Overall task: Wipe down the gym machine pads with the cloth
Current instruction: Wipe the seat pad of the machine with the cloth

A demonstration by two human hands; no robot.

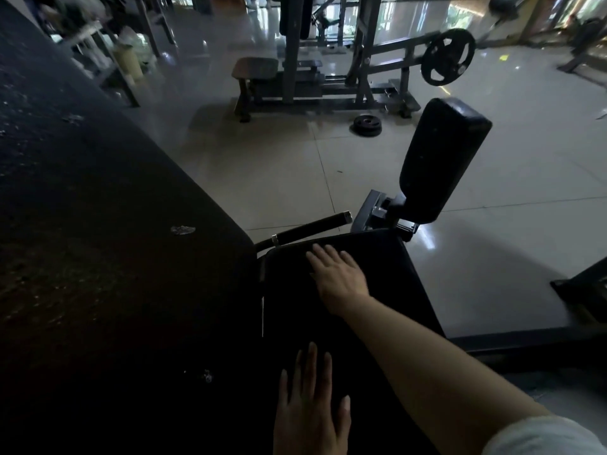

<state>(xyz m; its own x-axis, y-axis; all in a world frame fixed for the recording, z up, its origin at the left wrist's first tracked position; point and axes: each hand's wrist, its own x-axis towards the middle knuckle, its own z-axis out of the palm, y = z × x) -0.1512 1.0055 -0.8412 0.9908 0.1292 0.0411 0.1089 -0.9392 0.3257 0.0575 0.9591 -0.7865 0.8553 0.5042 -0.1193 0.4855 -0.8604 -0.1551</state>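
Observation:
My right hand (338, 277) lies flat, fingers spread, on the far part of the black seat pad (394, 274). My left hand (312, 408) rests flat on the near part of the same pad, fingers apart. I cannot make out a cloth under either hand; the pad surface is very dark. A large black back pad (98, 224) with worn, flaking spots fills the left side. A black upright roller pad (443, 159) stands on its bracket beyond the seat, to the right.
A black handle bar (312, 228) sticks out just past the seat's far edge. A plate-loaded machine (361, 70) with a weight plate (448, 57) stands farther off; a small plate (367, 123) lies on the tiled floor. A dark frame (584, 287) sits at right.

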